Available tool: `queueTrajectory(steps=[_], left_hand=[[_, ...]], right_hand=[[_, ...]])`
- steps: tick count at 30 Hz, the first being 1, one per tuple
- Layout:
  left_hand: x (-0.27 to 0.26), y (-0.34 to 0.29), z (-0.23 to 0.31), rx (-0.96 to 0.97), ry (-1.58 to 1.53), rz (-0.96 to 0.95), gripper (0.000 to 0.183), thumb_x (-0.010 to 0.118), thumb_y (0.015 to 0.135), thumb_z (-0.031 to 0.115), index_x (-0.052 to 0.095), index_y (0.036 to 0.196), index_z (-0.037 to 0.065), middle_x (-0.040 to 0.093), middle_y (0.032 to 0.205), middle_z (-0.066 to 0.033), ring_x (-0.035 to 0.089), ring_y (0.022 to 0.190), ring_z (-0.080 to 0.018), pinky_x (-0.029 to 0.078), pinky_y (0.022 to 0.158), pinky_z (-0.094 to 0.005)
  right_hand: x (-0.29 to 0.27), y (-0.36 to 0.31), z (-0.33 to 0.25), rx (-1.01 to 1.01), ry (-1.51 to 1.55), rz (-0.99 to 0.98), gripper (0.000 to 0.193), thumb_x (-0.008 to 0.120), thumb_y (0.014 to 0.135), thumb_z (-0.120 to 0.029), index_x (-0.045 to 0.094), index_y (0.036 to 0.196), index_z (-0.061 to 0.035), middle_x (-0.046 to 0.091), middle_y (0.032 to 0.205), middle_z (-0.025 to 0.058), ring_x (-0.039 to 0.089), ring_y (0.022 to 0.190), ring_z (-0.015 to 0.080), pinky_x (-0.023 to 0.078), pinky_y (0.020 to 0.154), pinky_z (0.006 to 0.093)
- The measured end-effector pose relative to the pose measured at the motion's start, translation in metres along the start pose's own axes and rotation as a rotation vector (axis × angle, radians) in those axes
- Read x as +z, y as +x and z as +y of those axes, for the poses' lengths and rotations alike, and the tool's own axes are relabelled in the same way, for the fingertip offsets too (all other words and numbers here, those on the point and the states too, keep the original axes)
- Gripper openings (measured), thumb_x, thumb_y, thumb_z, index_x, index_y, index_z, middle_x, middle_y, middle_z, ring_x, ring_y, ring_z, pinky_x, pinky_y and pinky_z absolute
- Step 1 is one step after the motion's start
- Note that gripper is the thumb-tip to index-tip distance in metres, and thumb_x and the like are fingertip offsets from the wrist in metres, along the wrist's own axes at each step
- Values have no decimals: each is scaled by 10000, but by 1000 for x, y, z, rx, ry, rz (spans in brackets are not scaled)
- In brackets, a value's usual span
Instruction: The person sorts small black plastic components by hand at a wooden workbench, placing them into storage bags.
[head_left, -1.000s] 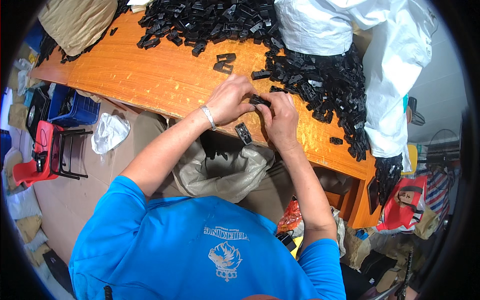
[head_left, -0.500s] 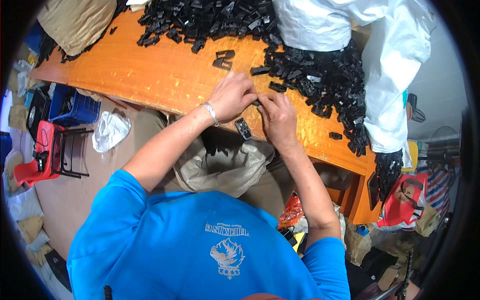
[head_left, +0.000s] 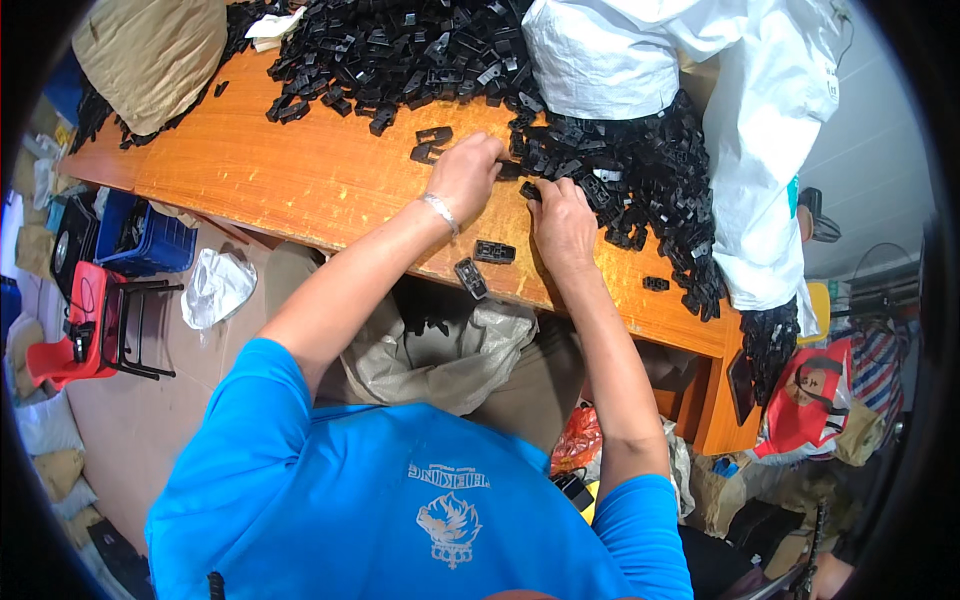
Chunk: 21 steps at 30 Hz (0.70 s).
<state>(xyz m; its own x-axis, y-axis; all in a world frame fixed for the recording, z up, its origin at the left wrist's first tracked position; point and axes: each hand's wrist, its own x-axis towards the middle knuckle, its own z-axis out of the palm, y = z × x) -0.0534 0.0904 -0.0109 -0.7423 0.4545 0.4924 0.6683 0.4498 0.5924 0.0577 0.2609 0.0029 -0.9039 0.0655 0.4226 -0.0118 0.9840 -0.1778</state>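
Note:
My left hand (head_left: pixel 468 178) reaches over the table, its fingers closed at a small black plastic part at the edge of the pile. To its right, my right hand (head_left: pixel 566 225) has its thumb and fingertips closed on another black plastic part (head_left: pixel 531 190). Two rectangular black plastic pieces lie near the table's front edge: one lies crosswise (head_left: pixel 495 252), the other tilted (head_left: pixel 471 279) at the very edge. Beyond my left hand rest a couple of loose black parts (head_left: pixel 432 136). A large heap of black plastic parts (head_left: pixel 420 55) spreads across the back and right.
White woven sacks (head_left: pixel 600 65) stand on the heap at the right. A tan sack (head_left: pixel 150 60) sits at the far left of the orange table (head_left: pixel 300 185). On my lap an open woven bag (head_left: pixel 430 365) holds black parts. A red chair (head_left: pixel 85 325) and blue crate (head_left: pixel 150 240) stand left.
My hands have parted and moved farther over the table toward the heap. A second rectangular black piece now lies beside the one at the front edge.

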Motion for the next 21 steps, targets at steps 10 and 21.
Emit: queueTrajectory(steps=[10, 21], left_hand=[[-21, -22, 5, -23, -161, -156, 204, 797, 937, 176, 779, 1081, 33, 710, 1027, -148, 706, 996, -356, 559, 893, -452], [-20, -28, 1, -34, -129, -231, 309, 864, 851, 116, 736, 1113, 14, 654, 1049, -157, 669, 1022, -368, 548, 887, -447]], right_hand=[[-29, -7, -7, 107, 346, 79, 271, 828, 917, -138, 743, 1147, -22, 708, 1069, 196, 731, 953, 419, 579, 826, 500], [-11, 6, -19, -97, 360, -8, 261, 828, 888, -80, 759, 1137, -46, 689, 1062, 140, 735, 909, 379, 592, 770, 473]])
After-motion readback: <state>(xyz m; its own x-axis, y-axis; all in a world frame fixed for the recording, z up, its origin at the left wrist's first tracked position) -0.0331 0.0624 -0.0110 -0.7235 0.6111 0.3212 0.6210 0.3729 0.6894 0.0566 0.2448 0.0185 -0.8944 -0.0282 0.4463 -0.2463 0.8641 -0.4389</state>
